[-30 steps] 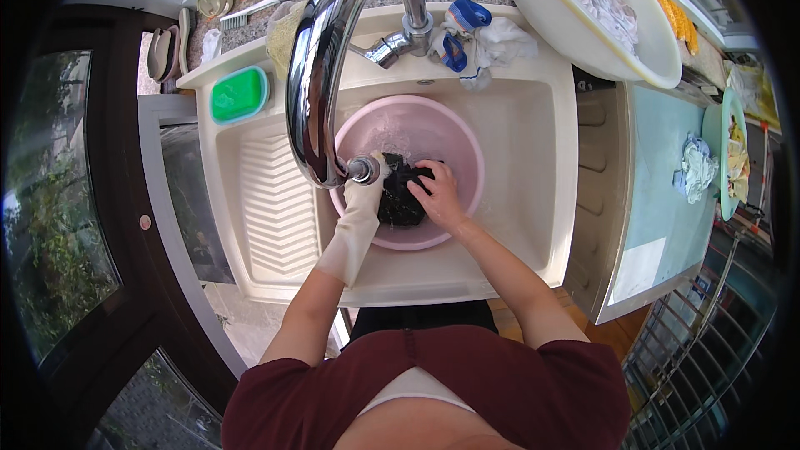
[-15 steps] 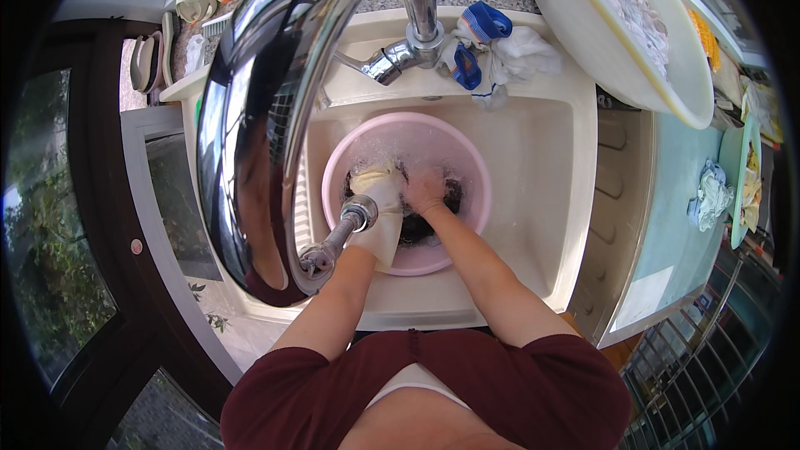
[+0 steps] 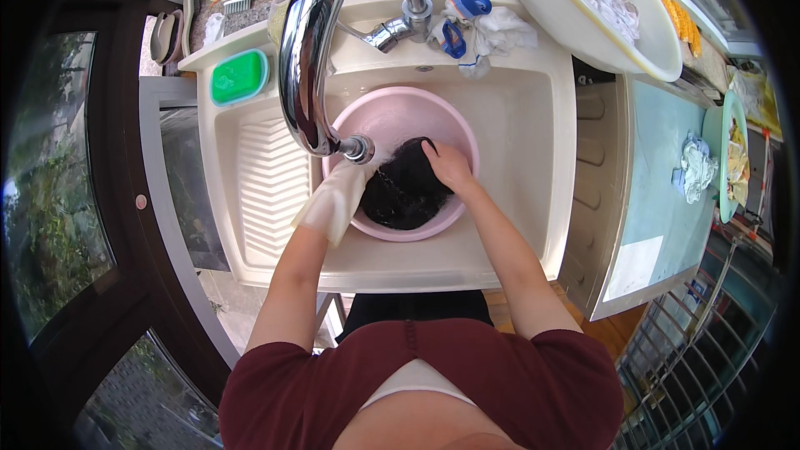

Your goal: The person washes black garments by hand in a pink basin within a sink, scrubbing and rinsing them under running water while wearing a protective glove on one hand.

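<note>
A black cloth lies wet and spread in a pink basin, which sits in a cream laundry sink. My right hand is bare and pinches the cloth's upper right edge, thumb over it. On the other side my left hand, in a loose whitish rubber glove, is closed at the cloth's left edge; its fingertips are partly hidden beneath the tap's spout head. The curved chrome tap reaches over the basin's left part. Shallow water shows around the cloth.
Left of the basin are a ribbed washboard and a green soap box. Blue-and-white wet garments lie on the back ledge. A large white tub of laundry tilts at back right. A brush lies at back left.
The black cloth, earlier bunched under foamy water, is now spread out between my hands. My hands have moved apart, and the view has shifted, uncovering the soap box and washboard.
</note>
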Demonstrator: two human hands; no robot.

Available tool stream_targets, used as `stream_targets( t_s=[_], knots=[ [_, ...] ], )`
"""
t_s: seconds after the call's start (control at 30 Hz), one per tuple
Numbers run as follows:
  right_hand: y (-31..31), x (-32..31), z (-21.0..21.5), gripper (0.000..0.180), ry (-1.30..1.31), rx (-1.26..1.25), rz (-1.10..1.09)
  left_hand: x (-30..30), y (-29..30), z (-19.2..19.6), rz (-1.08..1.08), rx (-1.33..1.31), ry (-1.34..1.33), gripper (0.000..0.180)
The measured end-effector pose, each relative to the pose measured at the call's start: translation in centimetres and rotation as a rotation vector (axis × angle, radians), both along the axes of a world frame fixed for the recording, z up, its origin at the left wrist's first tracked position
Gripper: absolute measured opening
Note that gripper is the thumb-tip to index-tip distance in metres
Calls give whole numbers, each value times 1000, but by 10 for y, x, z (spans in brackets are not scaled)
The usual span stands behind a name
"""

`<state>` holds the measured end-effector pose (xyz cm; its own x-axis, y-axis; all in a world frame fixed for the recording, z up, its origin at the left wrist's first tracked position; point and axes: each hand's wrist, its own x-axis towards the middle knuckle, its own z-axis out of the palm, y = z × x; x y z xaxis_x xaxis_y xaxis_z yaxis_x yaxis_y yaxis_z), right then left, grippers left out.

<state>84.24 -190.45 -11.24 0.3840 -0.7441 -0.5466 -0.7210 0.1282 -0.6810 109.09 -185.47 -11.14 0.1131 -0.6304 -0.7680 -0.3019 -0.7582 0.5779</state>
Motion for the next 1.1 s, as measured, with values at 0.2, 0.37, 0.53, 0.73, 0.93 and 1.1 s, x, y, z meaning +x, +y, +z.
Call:
stream_targets(
  t_s=[0.2, 0.37, 0.53, 0.73, 0.93, 1.1],
  knots=[
    [23, -27, 34, 25, -301, -521, 99, -9, -10, 1, -351, 78, -273, 73],
    [28, -27, 82, 31, -469, -432, 173, -63, -5, 25, -610, -115, -486, 72],
    [31, -45, 94, 30, -424, -504, 212, -60, 7, -2, -475, -144, -593, 28],
    [49, -65, 128, 36, -493, -644, -119, -30, 40, 147, 30, -413, -753, 10],
    [37, -41, 116, 45, -131, -751, -98, -12, 25, 115, -120, -1026, -955, 21],
    [7, -31, 44, 72, 117, -697, 228, -63, 8, 47, 138, -535, -460, 47]
  ],
)
